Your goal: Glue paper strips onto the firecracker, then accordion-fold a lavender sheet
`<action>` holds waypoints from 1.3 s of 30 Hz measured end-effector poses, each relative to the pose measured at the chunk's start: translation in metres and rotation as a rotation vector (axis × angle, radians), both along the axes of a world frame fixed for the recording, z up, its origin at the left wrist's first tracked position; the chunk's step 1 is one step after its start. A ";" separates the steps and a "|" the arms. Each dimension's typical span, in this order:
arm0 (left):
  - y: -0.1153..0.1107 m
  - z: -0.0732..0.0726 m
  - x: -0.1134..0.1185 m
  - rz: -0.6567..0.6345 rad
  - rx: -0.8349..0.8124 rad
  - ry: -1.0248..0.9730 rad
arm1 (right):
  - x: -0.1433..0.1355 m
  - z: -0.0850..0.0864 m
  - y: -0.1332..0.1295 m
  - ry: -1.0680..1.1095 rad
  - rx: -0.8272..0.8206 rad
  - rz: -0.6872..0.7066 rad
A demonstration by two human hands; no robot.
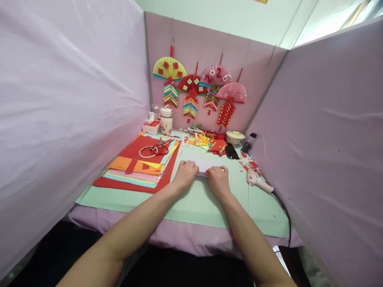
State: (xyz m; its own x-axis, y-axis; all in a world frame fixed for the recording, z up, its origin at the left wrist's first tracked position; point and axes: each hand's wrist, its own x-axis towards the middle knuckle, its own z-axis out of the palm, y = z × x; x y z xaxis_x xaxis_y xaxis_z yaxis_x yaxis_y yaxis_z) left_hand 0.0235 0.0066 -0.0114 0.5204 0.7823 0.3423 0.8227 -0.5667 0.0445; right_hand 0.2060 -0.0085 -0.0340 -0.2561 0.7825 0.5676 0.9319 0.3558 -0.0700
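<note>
A pale lilac sheet of paper point(204, 165) lies on the green table top in front of me, its near edge raised or folded. My left hand point(186, 174) grips the left end of that edge with curled fingers. At the other end, my right hand point(219, 181) pinches the edge, its fingers bent and partly hidden from the camera. Left of my hands is a stack of coloured paper point(134, 175) in red, orange, yellow, pink and blue. Scissors point(158, 148) rest on top of it.
A hot glue gun point(257, 180) with a black cord lies on the right. Paper scraps point(201, 139), a lidded bowl point(235, 136), a bottle point(166, 120) and a tissue box point(151, 126) stand behind. Several paper fan ornaments point(193, 85) hang on the back panel point(260, 63).
</note>
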 end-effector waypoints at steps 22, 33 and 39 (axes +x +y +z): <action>0.014 0.001 -0.020 0.010 -0.023 -0.074 | 0.016 0.002 0.002 0.069 0.009 -0.029; 0.027 -0.001 -0.032 0.052 0.006 -0.128 | 0.035 0.004 0.004 0.189 -0.037 -0.059; 0.031 -0.005 -0.040 -0.021 -0.012 -0.155 | 0.036 0.004 0.004 0.198 -0.122 -0.018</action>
State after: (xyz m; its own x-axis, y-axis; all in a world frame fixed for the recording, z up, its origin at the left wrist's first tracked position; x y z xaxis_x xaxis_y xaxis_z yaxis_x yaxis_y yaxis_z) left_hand -0.0169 0.0375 -0.0164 0.4781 0.7764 0.4106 0.7936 -0.5822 0.1767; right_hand 0.2415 -0.0041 -0.0304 -0.1346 0.8516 0.5066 0.9018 0.3172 -0.2936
